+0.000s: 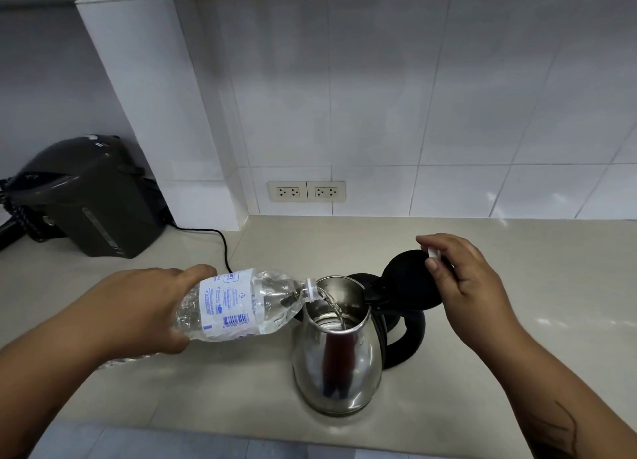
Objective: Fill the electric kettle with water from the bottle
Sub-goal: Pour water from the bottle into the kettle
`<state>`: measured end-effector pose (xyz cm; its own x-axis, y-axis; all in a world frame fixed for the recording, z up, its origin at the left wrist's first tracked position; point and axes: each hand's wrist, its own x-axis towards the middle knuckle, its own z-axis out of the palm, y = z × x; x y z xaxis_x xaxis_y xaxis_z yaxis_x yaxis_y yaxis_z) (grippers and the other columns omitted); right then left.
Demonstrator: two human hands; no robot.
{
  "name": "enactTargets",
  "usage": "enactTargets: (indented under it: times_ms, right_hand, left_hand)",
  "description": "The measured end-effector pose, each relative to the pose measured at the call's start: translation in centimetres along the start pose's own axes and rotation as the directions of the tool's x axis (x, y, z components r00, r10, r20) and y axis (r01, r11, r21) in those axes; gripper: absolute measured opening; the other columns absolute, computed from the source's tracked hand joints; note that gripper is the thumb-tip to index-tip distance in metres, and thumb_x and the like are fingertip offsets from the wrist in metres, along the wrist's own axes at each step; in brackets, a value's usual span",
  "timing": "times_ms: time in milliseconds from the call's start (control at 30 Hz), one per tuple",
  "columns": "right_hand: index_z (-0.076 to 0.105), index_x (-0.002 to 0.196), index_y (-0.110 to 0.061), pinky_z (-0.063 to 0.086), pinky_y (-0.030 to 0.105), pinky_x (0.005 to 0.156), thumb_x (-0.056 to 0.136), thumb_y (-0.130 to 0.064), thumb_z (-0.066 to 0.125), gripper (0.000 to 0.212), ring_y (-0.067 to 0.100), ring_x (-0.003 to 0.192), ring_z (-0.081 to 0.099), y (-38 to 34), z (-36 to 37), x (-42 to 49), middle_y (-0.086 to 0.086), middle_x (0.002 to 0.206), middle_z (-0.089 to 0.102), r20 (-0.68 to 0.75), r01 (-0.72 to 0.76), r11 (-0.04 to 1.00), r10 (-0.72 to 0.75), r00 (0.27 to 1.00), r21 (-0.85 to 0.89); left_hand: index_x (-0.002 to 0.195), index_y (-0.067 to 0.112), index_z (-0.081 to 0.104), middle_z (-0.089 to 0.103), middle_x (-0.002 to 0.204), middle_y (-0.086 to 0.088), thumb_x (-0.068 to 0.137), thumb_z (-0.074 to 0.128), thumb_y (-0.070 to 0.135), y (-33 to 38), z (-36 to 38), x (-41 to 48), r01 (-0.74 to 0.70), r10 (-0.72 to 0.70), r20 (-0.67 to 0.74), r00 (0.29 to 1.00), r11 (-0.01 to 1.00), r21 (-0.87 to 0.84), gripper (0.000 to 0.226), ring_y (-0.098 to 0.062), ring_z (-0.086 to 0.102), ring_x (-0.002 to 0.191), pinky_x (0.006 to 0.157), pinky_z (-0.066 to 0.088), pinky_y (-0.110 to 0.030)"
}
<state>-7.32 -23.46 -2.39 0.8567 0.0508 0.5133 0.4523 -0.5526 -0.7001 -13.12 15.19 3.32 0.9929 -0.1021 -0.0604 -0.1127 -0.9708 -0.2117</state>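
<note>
Water streamed from the tilted bottle, grasped by the left hand, into the open kettle on the counter; the right hand pinched a white cap beside the raised lid.

Bottle base behind left hand

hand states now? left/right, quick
Left hand: closed around the water bottle, tipped and pouring into the kettle.
Right hand: holding the kettle lid open, with a small white cap pinched in the fingers.
</note>
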Motion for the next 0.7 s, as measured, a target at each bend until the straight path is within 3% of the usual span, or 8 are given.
enactTargets:
  times_ms: [300, 567, 700]
  right_hand:
    - [0.060, 0.118, -0.028, 0.030, -0.001, 0.086, 0.093, -0.010, 0.052, 0.032, -0.019, 0.104, 0.044, 0.03, 0.00, -0.01, -0.014, 0.112, 0.056, 0.000, 0.001, 1.000, -0.001, 1.000, -0.008]
    - [0.060, 0.118, -0.028, 0.031, 0.001, 0.089, 0.093, -0.009, 0.053, 0.032, -0.016, 0.107, 0.045, -0.11, 0.01, -0.05, -0.006, 0.115, 0.057, -0.008, 0.001, 1.000, -0.001, 1.000, -0.009]
    - [0.061, 0.118, -0.029, 0.032, 0.002, 0.089, 0.093, -0.010, 0.053, 0.032, -0.015, 0.107, 0.046, -0.29, -0.05, -0.05, -0.007, 0.116, 0.058, -0.005, -0.003, 1.000, 0.003, 1.000, -0.009]
  left_hand:
    - [0.123, 0.056, 0.030, 0.064, 0.091, 0.017, 0.056, 0.061, 0.053, -0.07, -0.06, 0.07, 0.005, -0.005, 0.007, 1.000, 1.000, -0.010, 0.073, -0.006, 0.058, 0.074, 0.061, 0.050, -0.025]
    - [0.121, 0.058, 0.030, 0.065, 0.087, 0.018, 0.054, 0.060, 0.054, -0.49, 0.51, 0.35, 0.016, -0.016, 0.010, 1.000, 1.000, -0.006, 0.073, -0.006, 0.060, 0.074, 0.062, 0.053, -0.027]
    - [0.124, 0.057, 0.028, 0.065, 0.089, 0.016, 0.054, 0.058, 0.054, -0.42, 0.68, 0.28, 0.023, -0.023, 0.017, 1.000, 1.000, 0.001, 0.076, -0.006, 0.058, 0.073, 0.058, 0.046, -0.024]
